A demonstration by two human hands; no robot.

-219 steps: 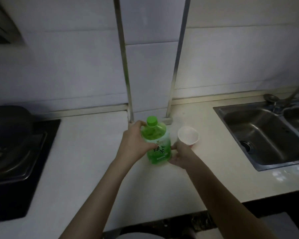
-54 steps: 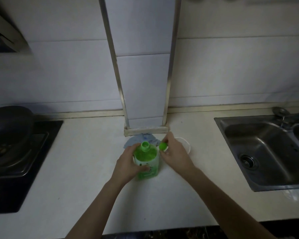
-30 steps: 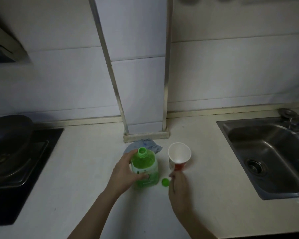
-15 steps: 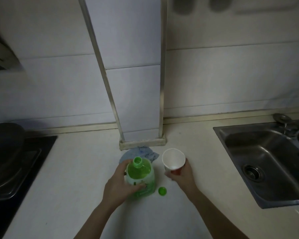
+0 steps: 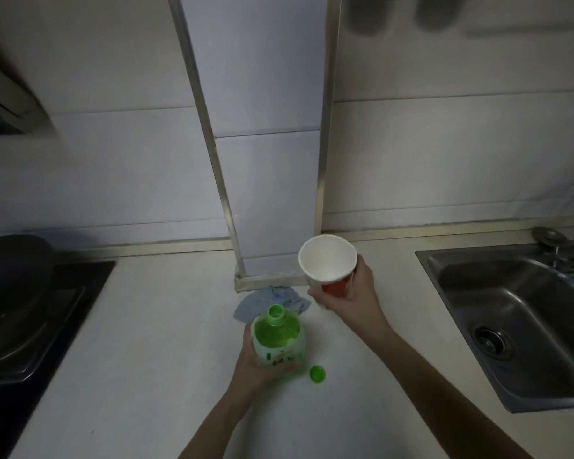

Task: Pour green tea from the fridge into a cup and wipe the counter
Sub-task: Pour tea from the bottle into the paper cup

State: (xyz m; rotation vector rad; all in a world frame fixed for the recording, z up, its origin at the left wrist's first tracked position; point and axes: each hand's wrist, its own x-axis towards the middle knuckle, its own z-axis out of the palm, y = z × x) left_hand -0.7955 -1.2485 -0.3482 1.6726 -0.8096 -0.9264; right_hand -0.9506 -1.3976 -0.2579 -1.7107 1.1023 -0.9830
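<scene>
A steel sink (image 5: 511,313) was set into the right side, its round drain (image 5: 489,339) dark at the bottom of the basin. Behind its far corner sat a tap fitting (image 5: 549,236), too dim to make out well. On the left, a black stove top (image 5: 30,342) lay flush along the wall, with a dark pan (image 5: 10,263) resting on its far end. Above that, the slanted edge of a range hood (image 5: 7,97) jutted in from the corner. The wall was pale tile (image 5: 113,160), and a boxed white column (image 5: 265,127) with metal corner strips ran down the middle to a small plinth.
</scene>
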